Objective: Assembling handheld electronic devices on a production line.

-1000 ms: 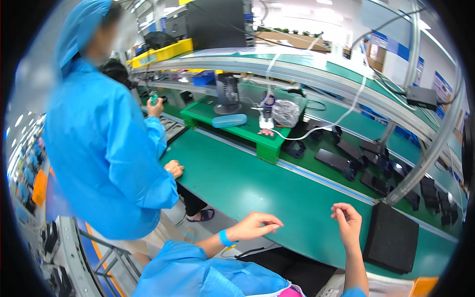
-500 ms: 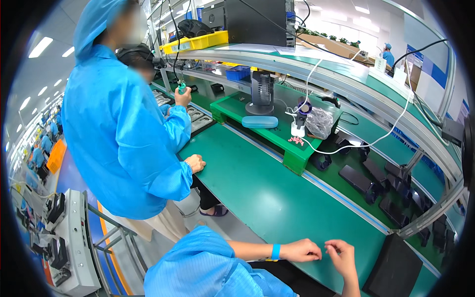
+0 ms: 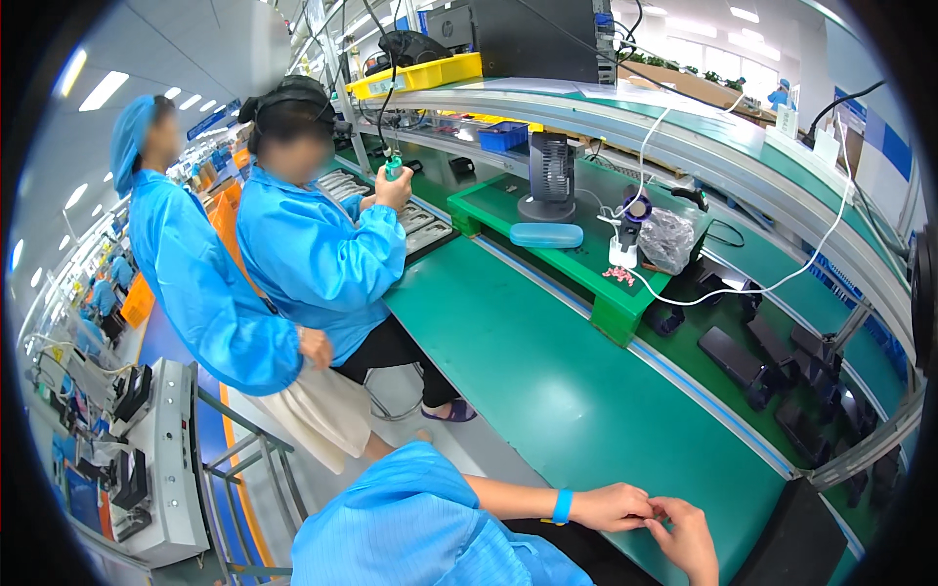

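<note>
Over the near right part of the green bench (image 3: 508, 361), my two hands meet at the fingertips. My left hand (image 3: 614, 508), with a blue band (image 3: 562, 506) at the wrist, has its fingers curled together. My right hand (image 3: 687, 537) lays its fingertips against the left one's, with its thumb held apart from its fingers. Anything between the fingertips is too small or hidden to make out. A black flat-sided object (image 3: 796, 537) lies on the bench just right of my right hand.
A seated co-worker (image 3: 313, 234) ahead holds a green-handled tool (image 3: 393, 168) over trays of parts; another person (image 3: 186, 264) stands behind. A green raised stand (image 3: 616, 322) bears a fan (image 3: 549, 181), a blue case (image 3: 545, 235) and a plastic bag (image 3: 667, 239). Black devices (image 3: 733, 356) lie beyond the rail.
My hands have come together; a gap lay between them before. The standing person has moved back to the left, off the bench, uncovering the seated co-worker. My view has shifted slightly.
</note>
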Available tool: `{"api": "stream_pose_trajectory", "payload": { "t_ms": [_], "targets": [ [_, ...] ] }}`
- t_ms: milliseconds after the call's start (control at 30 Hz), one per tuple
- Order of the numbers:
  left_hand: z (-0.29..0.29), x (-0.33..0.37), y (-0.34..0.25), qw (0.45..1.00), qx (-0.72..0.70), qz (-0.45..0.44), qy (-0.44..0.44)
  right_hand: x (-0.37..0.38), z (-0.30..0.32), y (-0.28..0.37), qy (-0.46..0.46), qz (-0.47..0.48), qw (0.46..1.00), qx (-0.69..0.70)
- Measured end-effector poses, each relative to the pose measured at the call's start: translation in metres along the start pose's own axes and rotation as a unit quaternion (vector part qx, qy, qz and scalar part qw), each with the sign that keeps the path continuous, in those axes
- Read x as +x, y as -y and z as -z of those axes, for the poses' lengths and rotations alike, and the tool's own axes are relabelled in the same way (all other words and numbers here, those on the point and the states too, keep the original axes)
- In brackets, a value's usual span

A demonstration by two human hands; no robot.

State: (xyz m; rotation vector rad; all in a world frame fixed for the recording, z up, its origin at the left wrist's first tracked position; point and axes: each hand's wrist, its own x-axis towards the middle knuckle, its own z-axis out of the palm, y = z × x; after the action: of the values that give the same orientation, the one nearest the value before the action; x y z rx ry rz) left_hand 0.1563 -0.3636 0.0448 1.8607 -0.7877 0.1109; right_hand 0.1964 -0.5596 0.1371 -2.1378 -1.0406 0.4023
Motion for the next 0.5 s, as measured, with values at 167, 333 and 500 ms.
{"api": "stream_pose_trajectory", "payload": {
  "t_ms": [167, 333, 500],
  "targets": [
    [-0.0041, -0.0010, 0.0032, 1.000, -0.004, -0.017, -0.015, -0.0002, -0.0001, 0.0050, -0.006, 0.009, 0.999, -0.050],
    [-0.0066, -0.0014, 0.0047, 0.999, 0.006, -0.016, -0.039, -0.0017, -0.0039, -0.0036, -0.010, 0.004, 0.998, -0.062],
    [-0.0025, -0.0010, -0.0005, 0.999, 0.011, -0.017, -0.028, -0.0019, -0.0047, -0.0006, -0.001, -0.011, 0.997, -0.078]
  ]
}}
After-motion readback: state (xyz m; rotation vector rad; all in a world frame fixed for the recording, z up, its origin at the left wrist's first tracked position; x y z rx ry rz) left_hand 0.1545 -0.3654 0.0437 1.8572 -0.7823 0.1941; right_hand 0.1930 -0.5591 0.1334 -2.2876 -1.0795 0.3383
